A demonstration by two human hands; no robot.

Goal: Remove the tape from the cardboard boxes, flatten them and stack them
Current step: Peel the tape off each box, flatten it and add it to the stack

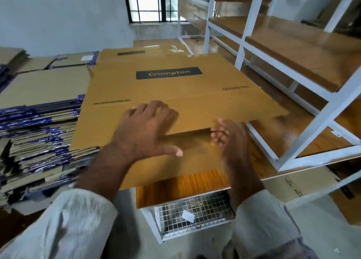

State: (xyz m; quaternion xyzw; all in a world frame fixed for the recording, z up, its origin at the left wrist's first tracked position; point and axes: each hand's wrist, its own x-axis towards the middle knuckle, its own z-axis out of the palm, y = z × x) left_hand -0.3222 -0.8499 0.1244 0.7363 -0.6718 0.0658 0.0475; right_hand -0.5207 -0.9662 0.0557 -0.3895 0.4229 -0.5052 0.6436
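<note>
A flattened cardboard box (175,94) printed with a black "Crompton" label (169,73) lies on a wooden table (181,186), its near flap lifted a little above the layer underneath. The left hand (144,129) rests palm down on that near flap, fingers straight and spread, thumb stretched out toward the box's near edge; it clasps nothing. The right hand (228,135) is at the flap's near right edge, blurred, fingers loosely bent with their tips just at the cardboard rim; whether it pinches the flap or only touches it, I cannot tell. Left of the box stands a tall stack of flattened boxes (39,125) with blue tape along their edges, touching the box's left side. Right of the box stands a white metal rack (273,67) with wooden shelves. Below the box, under the table's near edge, hangs a wire mesh basket (195,217) holding a white scrap of paper (188,215)
</note>
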